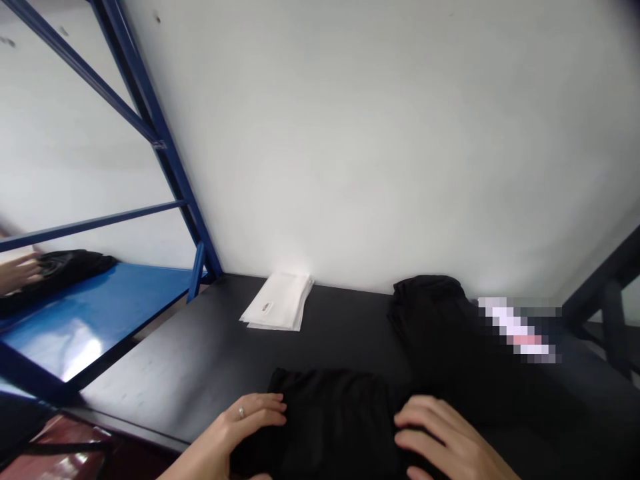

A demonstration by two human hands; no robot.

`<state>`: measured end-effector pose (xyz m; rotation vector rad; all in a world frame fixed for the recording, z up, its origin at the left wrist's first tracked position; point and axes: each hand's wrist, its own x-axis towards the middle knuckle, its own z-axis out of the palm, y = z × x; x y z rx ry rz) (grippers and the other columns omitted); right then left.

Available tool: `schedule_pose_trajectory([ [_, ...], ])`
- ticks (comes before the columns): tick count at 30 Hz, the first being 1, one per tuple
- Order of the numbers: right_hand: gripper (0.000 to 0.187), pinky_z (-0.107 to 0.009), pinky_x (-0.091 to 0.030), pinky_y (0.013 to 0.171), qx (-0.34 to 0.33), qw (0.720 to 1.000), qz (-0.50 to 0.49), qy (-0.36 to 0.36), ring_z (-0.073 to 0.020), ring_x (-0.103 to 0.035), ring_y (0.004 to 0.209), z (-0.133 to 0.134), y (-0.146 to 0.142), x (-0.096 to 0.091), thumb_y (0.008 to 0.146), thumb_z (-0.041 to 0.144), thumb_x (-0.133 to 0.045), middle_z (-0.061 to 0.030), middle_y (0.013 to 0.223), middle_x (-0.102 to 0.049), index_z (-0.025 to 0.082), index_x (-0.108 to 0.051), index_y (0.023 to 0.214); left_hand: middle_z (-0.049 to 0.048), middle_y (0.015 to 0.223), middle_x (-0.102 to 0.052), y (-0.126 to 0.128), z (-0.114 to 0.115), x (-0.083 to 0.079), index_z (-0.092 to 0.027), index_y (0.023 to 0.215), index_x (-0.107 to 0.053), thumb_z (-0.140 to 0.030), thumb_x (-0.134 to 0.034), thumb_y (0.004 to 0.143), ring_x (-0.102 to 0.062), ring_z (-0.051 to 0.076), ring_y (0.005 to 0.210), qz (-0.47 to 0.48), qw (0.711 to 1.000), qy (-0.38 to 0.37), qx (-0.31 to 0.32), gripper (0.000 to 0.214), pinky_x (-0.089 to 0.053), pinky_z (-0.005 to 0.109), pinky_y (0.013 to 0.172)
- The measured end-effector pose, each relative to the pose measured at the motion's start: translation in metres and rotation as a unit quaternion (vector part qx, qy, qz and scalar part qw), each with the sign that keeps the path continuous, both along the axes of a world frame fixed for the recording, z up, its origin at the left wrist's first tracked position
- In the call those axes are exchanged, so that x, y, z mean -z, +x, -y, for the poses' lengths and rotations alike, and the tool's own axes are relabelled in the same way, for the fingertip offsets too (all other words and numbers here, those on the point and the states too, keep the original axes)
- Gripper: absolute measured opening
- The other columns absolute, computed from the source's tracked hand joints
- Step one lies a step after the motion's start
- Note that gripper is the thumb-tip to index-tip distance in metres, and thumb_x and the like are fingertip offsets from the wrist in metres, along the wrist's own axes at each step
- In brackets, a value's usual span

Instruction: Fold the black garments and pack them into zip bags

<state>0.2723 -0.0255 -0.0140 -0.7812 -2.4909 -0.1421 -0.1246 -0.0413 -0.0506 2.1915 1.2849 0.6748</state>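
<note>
A small printed tag sits on the stack of white flat packets (277, 301), near its lower left corner, but its writing is too small to read. No other legible writing shows, and a pixelated patch (517, 330) hides part of the view at the far side of the desk.

A folded black garment (325, 417) lies at the near edge of the black desk (175, 353), forming a soft, roughly rectangular bundle with a slightly rumpled top edge. It lies between the person's two hands. The left hand (250, 420), with a ring on one finger, rests against the garment's left side, its fingers (263, 407) pressed together and lying almost flat. The right hand (440, 433) rests on the garment's right side, its fingers (417, 423) slightly spread and curved over the cloth. Neither hand visibly pinches the fabric.

A second black garment (435, 320) lies beyond the right hand, its dark edges hard to separate from the desk. To the left, another person's hand (17, 273) touches a black garment (60, 273) on a blue metal shelf (95, 320), whose frame stands against a white wall (375, 133).
</note>
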Motion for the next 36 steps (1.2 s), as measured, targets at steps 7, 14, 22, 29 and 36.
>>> schedule_pose_trajectory([
  [7,0.049,-0.027,-0.064,0.065,0.246,0.958,-0.149,-0.003,-0.0209,-0.078,0.080,-0.016,0.028,0.049,0.090,0.032,-0.057,-0.0070,0.103,-0.076,0.024,-0.058,0.138,0.0034,0.136,-0.073,-0.007,-0.007,0.015,-0.036,0.117,-0.079,-0.004,-0.061,0.067,-0.067,0.030,0.128,-0.070,0.993,0.090,0.022,0.062,-0.054,0.042,0.110],
  [14,0.020,-0.019,-0.048,0.049,0.176,0.955,-0.146,-0.187,-0.0129,-0.061,0.054,-0.015,0.018,0.023,0.071,0.010,-0.047,0.0026,0.065,-0.060,0.025,-0.060,0.071,0.0027,0.128,-0.077,-0.029,-0.015,0.014,-0.033,0.114,-0.079,-0.006,-0.058,0.072,-0.073,0.026,0.120,-0.096,0.975,0.198,0.044,0.054,-0.057,0.041,0.106],
  [22,0.036,-0.018,-0.054,0.062,0.085,0.993,-0.076,0.029,-0.0115,-0.068,0.066,-0.008,0.019,0.016,0.081,-0.003,-0.035,-0.0002,0.079,-0.066,0.025,-0.058,0.081,0.0029,0.128,-0.077,-0.029,-0.009,-0.004,-0.034,0.122,-0.076,-0.016,-0.063,0.082,-0.075,0.025,0.116,-0.132,0.950,0.281,0.039,0.046,-0.060,0.036,0.101],
  [29,0.045,-0.029,-0.062,0.085,0.096,0.985,0.045,0.139,-0.0226,-0.072,0.116,0.005,0.003,0.001,0.104,0.050,-0.051,-0.0087,0.132,-0.073,0.023,-0.063,0.137,0.0050,0.143,-0.069,0.026,-0.002,-0.020,-0.030,0.146,-0.060,-0.039,-0.061,0.098,-0.069,0.025,0.126,-0.183,0.913,0.365,0.004,0.049,-0.059,0.035,0.102],
  [36,0.060,-0.035,-0.059,0.083,0.028,0.948,0.174,0.264,-0.0243,-0.075,0.108,0.000,-0.006,0.015,0.101,0.067,-0.051,-0.0039,0.128,-0.076,0.029,-0.060,0.147,0.0189,0.155,-0.055,0.118,-0.019,0.029,-0.025,0.168,-0.015,-0.082,-0.044,0.095,-0.058,0.042,0.135,-0.238,0.896,0.375,-0.009,0.097,-0.053,0.055,0.102],
])
